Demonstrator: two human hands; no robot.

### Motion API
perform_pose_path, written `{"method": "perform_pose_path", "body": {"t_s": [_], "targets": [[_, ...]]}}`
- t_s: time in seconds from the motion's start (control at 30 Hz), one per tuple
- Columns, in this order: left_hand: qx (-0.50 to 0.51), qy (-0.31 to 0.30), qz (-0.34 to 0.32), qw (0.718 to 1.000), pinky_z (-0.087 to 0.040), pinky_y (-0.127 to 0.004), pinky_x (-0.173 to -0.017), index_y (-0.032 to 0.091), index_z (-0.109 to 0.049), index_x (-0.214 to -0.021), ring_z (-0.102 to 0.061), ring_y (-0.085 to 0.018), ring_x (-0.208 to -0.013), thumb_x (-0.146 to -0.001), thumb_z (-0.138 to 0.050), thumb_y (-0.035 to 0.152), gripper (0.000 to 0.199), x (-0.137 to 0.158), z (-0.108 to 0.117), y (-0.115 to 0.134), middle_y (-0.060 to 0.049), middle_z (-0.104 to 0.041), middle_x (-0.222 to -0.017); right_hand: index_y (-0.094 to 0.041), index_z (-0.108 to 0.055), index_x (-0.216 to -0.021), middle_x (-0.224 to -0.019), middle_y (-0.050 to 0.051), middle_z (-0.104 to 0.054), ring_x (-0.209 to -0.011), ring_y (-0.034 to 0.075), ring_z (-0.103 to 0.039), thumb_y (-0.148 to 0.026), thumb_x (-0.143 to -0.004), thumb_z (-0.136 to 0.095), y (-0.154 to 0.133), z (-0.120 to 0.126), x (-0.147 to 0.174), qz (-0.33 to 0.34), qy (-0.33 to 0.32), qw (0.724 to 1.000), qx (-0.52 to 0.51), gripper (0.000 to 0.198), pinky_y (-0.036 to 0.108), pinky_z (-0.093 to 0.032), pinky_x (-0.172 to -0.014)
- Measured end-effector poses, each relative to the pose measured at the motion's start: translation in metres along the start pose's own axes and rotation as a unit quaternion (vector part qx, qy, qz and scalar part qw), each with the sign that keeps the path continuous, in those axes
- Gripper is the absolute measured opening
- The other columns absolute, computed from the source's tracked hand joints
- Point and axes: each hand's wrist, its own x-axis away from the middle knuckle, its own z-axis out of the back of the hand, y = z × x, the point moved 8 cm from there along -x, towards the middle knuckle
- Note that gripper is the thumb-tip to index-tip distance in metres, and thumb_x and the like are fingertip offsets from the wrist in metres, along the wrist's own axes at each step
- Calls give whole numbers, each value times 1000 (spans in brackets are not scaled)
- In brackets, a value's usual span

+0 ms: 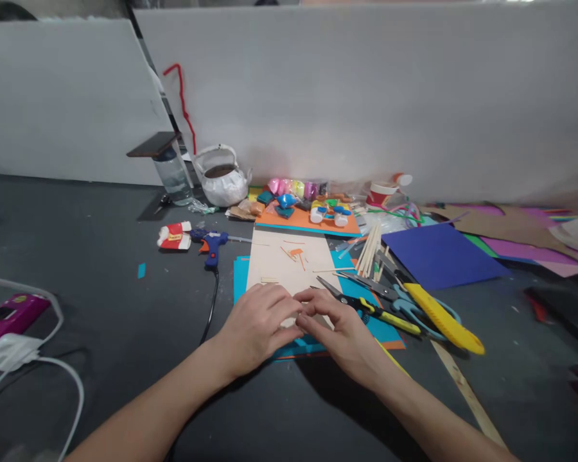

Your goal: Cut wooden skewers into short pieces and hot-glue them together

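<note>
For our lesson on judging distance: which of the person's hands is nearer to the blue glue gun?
Left. The left hand is below and right of the glue gun in the picture; the right hand is farther right, beyond the left one.

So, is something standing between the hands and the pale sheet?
Nothing visible stands between the left hand or right hand and the pale sheet, but they hide what lies beneath. Yellow-handled scissors lie beside the right hand.
</note>
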Motion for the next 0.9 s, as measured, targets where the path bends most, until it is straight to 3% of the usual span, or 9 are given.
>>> {"method": "perform_pose_path", "body": {"t_s": [0.13,0.3,0.4,0.53,0.73,0.9], "targets": [[7,47,16,999,-51,-33,-77,18,-65,-99,-64,-20,-87,-89,-67,32,18,-1,13,-5,-5,-70,-92,-22,-69,-80,-91,5,-72,-87,21,-67,-37,-92,-58,-2,6,-7,-13,-8,999,-29,23,35,-53,-78],[55,139,74,986,-50,-31,-76,18,-64,-104,-62,-16,-80,-90,-65,29,18,-1,53,-15,-3,-66,-84,-20,-66,-96,-89,4,-71,-81,19,-68,-39,-88,-63,-5,29,-29,-69,-14,996,-49,21,33,-54,-74],[134,223,169,951,-48,-27,-74,19,-66,-105,-58,-14,-75,-83,-73,27,24,6,80,-34,0,-64,-82,-19,-63,-101,-98,5,-70,-86,18,-68,-35,-92,-62,-6,29,-52,-107,-47,991,-58,19,34,-55,-76],[199,226,214,929,-47,-27,-74,20,-67,-104,-57,-13,-75,-80,-76,26,26,12,84,-54,2,-64,-80,-17,-62,-117,-115,7,-66,-94,20,-66,-35,-95,-61,4,4,-82,-156,-114,980,-41,29,41,-57,-81],[102,281,206,932,-47,-28,-75,20,-67,-105,-57,-14,-76,-82,-72,25,24,32,82,-76,2,-63,-83,-18,-59,-125,-125,9,-62,-103,23,-65,-35,-95,-61,18,-40,-114,-199,-167,966,7,35,45,-56,-85],[37,299,176,937,-46,-31,-79,21,-66,-103,-56,-16,-77,-83,-71,25,21,42,83,-82,2,-60,-79,-18,-59,-125,-125,9,-62,-103,23,-64,-35,-95,-61,15,-80,-151,-199,-182,959,91,35,45,-56,-85]]}}
